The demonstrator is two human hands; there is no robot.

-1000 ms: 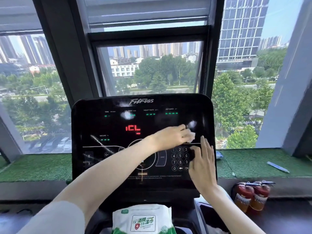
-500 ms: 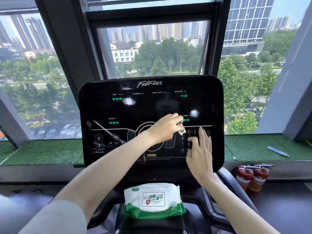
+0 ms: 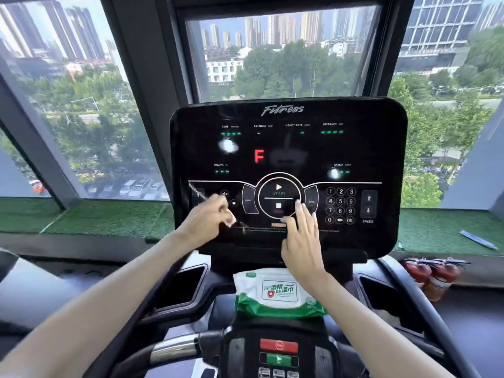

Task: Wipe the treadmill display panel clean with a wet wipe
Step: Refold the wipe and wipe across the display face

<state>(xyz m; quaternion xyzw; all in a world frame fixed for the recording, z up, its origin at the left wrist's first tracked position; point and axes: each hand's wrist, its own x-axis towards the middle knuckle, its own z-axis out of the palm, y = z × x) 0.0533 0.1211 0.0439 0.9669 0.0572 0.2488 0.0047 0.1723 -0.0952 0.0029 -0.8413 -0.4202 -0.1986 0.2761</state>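
The black treadmill display panel (image 3: pixel 289 148) stands upright in front of me, with a red "F" lit at its middle. My left hand (image 3: pixel 207 222) grips a small white wet wipe (image 3: pixel 231 220) and presses it on the panel's lower left, near the volume buttons. Most of the wipe is hidden under the curled fingers. My right hand (image 3: pixel 301 236) lies flat with straight fingers on the panel's lower middle, its fingertips at the round start/stop dial (image 3: pixel 278 196).
A green and white wet wipe pack (image 3: pixel 278 291) lies on the console below the panel. Cup holder recesses (image 3: pixel 185 285) flank it. A red stop button (image 3: pixel 278 345) is at the bottom. Two red fire extinguishers (image 3: pixel 431 274) stand at the right under the window ledge.
My left hand has swept the wipe from the panel's right side across to its lower left. My right hand slid from the keypad to the dial. The camera view tilted down.
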